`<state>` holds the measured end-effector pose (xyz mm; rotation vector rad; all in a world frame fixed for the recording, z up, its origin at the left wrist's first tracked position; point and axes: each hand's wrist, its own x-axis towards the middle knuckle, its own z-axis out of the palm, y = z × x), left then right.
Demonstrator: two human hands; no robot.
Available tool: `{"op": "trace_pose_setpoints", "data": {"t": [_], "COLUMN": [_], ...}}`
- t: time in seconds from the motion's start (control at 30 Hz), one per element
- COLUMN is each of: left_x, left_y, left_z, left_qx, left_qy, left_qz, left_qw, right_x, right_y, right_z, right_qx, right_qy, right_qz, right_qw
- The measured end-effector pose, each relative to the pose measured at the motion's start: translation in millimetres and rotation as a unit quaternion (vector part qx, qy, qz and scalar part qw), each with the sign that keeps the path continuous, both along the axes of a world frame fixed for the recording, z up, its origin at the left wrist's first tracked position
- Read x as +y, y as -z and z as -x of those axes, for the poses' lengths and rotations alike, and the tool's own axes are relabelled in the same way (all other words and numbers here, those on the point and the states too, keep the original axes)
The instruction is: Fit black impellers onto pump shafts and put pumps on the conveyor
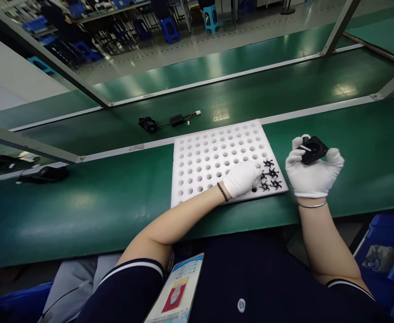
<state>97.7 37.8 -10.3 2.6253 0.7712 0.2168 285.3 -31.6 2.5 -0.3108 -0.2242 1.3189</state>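
Observation:
A white foam tray (206, 154) with rows of round holes lies on the green work surface. Several small black fan impellers (276, 184) sit at its right front corner. My left hand (242, 178), in a white glove, rests over the tray beside the impellers, its fingers closed at one of them; whether it grips that one is too small to tell. Off the tray to the right, my gloved right hand (313, 170) holds up a black fan housing (314, 150) between thumb and fingers. A thin white stick-like piece shows across the housing's left side.
A black fan (148, 124) with a cable and white connector lies on the green strip behind the tray. Another black part (44, 175) lies at the left. Metal frame posts (343, 27) rise beyond; a blue bin (385, 251) stands at lower right.

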Motion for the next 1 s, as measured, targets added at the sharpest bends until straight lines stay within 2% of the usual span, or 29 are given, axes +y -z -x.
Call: {"op": "trace_pose_setpoints", "data": {"t": [0.1, 0.2, 0.37, 0.47, 0.6, 0.8, 1.0], "left_x": [-1.3, -5.3, -7.1, -8.6, -7.6, -2.4, -5.6], "left_y": [2.4, 5.6, 6.0, 1.2, -0.1, 9.8, 10.1], "left_z": [10.0, 19.0, 24.8, 22.8, 15.9, 15.4, 18.0], "left_qx": [-0.028, -0.074, -0.041, 0.013, 0.068, 0.017, -0.002], "left_qy": [-0.007, -0.028, -0.096, -0.083, -0.07, -0.015, -0.04], "left_qz": [-0.046, -0.079, -0.033, -0.021, -0.054, -0.071, -0.057], "left_qw": [0.999, 0.994, 0.994, 0.996, 0.994, 0.997, 0.998], "right_x": [3.6, 7.6, 15.9, 18.1, 17.0, 15.8, 16.4], "right_y": [-4.2, 1.4, 20.8, 26.3, 25.6, 25.1, 26.8], "right_z": [21.7, 35.6, 43.9, 45.9, 50.5, 53.8, 51.9], "right_qx": [0.005, -0.003, -0.073, -0.096, -0.126, -0.143, -0.115], "right_qy": [0.043, 0.051, 0.114, 0.126, 0.144, 0.173, 0.159], "right_qz": [0.005, 0.036, 0.088, 0.088, 0.081, 0.078, 0.073], "right_qw": [0.999, 0.998, 0.987, 0.983, 0.978, 0.971, 0.978]}}
